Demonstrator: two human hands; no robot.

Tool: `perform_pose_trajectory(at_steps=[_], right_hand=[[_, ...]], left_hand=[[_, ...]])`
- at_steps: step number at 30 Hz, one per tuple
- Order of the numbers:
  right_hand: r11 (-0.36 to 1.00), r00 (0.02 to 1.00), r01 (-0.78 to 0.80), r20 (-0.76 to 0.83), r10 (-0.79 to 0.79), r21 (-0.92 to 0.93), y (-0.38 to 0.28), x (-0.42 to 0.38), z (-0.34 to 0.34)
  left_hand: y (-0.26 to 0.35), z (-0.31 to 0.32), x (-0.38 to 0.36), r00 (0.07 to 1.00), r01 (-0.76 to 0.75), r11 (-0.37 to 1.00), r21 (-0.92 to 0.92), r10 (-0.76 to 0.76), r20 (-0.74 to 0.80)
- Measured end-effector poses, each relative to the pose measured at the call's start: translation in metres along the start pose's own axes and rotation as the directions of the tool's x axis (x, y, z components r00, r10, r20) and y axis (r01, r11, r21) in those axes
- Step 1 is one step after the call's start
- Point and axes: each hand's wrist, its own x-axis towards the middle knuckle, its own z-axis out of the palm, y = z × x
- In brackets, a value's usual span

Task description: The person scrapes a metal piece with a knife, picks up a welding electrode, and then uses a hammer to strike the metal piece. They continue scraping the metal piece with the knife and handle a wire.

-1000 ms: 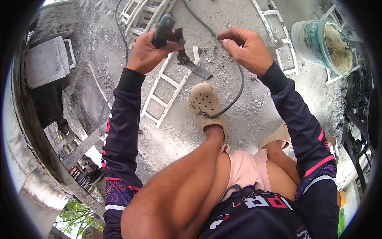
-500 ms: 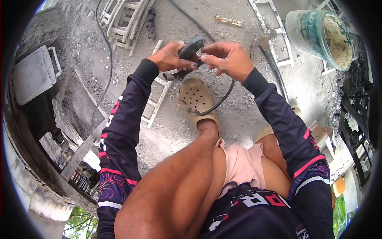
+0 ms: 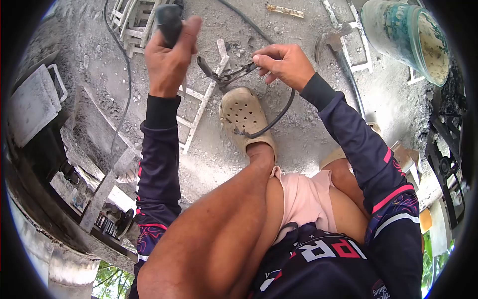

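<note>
Raised at the upper left, my left hand (image 3: 169,67) is closed around a dark, thick handle-like object (image 3: 169,22); blur hides its exact kind. My right hand (image 3: 286,67) pinches one end of a dark, jagged strip-like piece (image 3: 226,77) between thumb and fingers. That piece hangs across to the left, above the toe of a beige clog (image 3: 244,112). A black cable (image 3: 286,114) passes behind my right hand and curves down to a frayed end over the clog.
White ladder-like metal frames (image 3: 199,112) lie on the dusty ground, several stacked at upper left. A hammer (image 3: 343,65) lies right of my right hand, near a teal bucket (image 3: 398,37). A thin cable (image 3: 128,74) and dark machinery (image 3: 45,134) are at left.
My left hand has moved up and left with the dark handle-like object, away from my right hand. The jagged piece now shows between them, still pinched by my right hand.
</note>
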Motion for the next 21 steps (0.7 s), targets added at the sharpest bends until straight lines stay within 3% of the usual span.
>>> perform_pose_trajectory(at_steps=[3,4,5,7,9,11,13,15,16,19,21], right_hand=[[0.999,0.998,0.020,-0.066,-0.018,0.032,0.003,0.000,0.005],[0.999,0.998,0.017,-0.065,-0.015,0.034,0.004,0.000,0.006],[1.000,0.998,0.018,-0.063,-0.017,0.016,0.005,0.001,0.006],[1.000,0.998,0.017,-0.059,-0.017,0.000,0.008,0.004,0.006],[0.998,0.995,0.039,-0.090,-0.043,-0.046,0.011,0.008,0.006],[0.993,0.991,0.066,-0.105,-0.077,-0.101,0.012,0.007,0.007],[0.983,0.987,0.094,-0.118,-0.113,-0.155,0.018,0.008,0.008],[0.888,0.912,0.316,-0.152,-0.382,-0.333,0.028,0.012,0.009],[0.889,0.911,0.314,-0.157,-0.381,-0.333,0.028,0.011,0.008],[0.917,0.942,0.243,-0.149,-0.301,-0.317,0.027,0.004,0.005],[0.853,0.919,0.328,-0.071,-0.387,-0.407,0.026,0.000,0.004]], left_hand=[[0.022,-0.001,0.003,0.980,-0.196,0.907,-0.373,0.186,-0.064],[0.022,-0.003,0.008,0.970,-0.215,0.846,-0.487,0.242,-0.008],[0.026,0.002,0.012,0.970,-0.215,0.847,-0.487,0.241,-0.008],[0.032,0.018,0.016,0.963,-0.079,0.704,-0.706,0.237,0.128],[0.023,0.025,0.025,0.934,-0.082,0.771,-0.631,0.280,0.220],[0.028,0.048,0.022,0.982,-0.117,0.939,-0.322,0.158,0.105],[0.016,0.054,0.023,0.975,-0.140,0.918,-0.371,0.193,0.110],[0.009,0.053,0.022,0.963,-0.200,0.964,-0.175,0.226,0.144],[0.005,0.053,0.020,0.962,-0.200,0.964,-0.176,0.227,0.150],[-0.004,0.052,0.007,0.967,-0.063,0.914,-0.401,0.156,0.203],[-0.005,0.057,-0.008,0.976,-0.065,0.911,-0.408,0.142,0.163]])
